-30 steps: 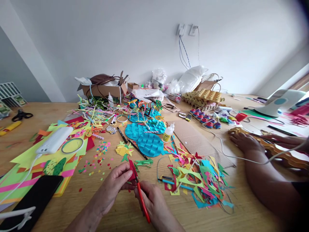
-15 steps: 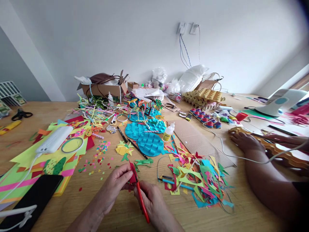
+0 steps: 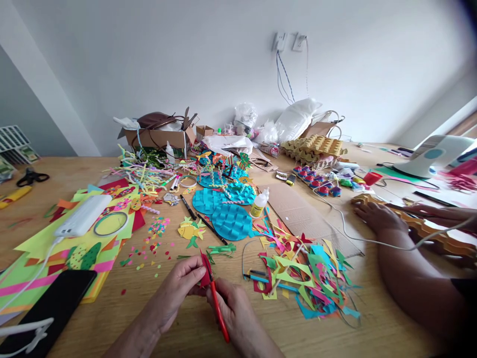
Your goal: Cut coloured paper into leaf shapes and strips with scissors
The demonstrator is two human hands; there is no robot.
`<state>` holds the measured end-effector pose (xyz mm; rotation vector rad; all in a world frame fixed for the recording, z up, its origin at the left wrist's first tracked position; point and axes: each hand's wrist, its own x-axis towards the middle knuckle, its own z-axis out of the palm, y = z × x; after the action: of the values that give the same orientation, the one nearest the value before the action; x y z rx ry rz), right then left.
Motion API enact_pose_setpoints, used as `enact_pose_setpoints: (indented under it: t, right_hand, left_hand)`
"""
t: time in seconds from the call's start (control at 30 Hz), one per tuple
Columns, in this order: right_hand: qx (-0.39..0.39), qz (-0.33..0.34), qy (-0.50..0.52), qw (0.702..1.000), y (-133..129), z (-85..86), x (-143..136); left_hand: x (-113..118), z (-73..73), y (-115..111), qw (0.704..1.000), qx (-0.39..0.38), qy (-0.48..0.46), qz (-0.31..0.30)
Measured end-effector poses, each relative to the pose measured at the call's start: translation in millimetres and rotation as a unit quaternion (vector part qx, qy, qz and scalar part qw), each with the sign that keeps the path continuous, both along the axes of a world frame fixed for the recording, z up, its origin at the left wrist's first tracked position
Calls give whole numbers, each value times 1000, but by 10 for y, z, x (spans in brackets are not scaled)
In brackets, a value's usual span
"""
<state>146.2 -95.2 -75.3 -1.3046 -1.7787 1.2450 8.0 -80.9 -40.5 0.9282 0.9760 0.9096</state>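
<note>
My left hand [image 3: 182, 278] pinches a small piece of red paper [image 3: 204, 278] between thumb and fingers. In my right hand [image 3: 234, 303] is a pair of red-handled scissors [image 3: 219, 308], its blades pointing away from me and lying along the red paper. Just beyond my hands are thin green paper strips [image 3: 219, 251] and a yellow paper fish [image 3: 189, 229]. Blue round woven-looking paper pieces [image 3: 231, 223] lie farther back, beside a white glue bottle [image 3: 260, 203]. How far the blades are apart is hard to see.
Colourful paper scraps [image 3: 305, 278] heap up to the right. On the left are paper sheets [image 3: 22, 283], a white power bank [image 3: 84, 215] and a black phone [image 3: 52, 313]. At far right, another person's hand [image 3: 382, 219] rests on an egg carton [image 3: 421, 231]; a white cable [image 3: 346, 228] crosses there.
My hands and the scissors stay almost in the same place, with the red paper shifting very slightly. The view has moved a little. The other person's hands hold nearly the same position.
</note>
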Motion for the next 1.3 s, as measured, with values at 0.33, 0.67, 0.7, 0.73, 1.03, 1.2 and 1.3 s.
enact_pose_setpoints:
  t: [0.33,0.67,0.7,0.73,1.03,1.2,1.3]
  right_hand:
    - [6,1,15,1000,4,-12,12]
    - [11,4,26,1000,23,-28,19]
    - [11,4,31,999,21,-25,22]
    - [9,5,38,999,18,-21,25]
    - [-88,-46,187,977,76,-20,12]
    - [-145,-72,287,944,158,88,-59]
    - [-146,-79,301,939,183,110,-72]
  left_hand:
    - [11,-32,8,1000,-1,10,-9]
    - [31,-56,12,1000,-7,24,-3]
    - [31,-54,13,1000,-8,24,-4]
    - [29,-51,14,1000,-8,25,-5]
    - [-26,-67,66,989,73,123,20]
    - [-10,-92,68,981,100,169,-8]
    - [-14,-113,50,980,104,170,-14]
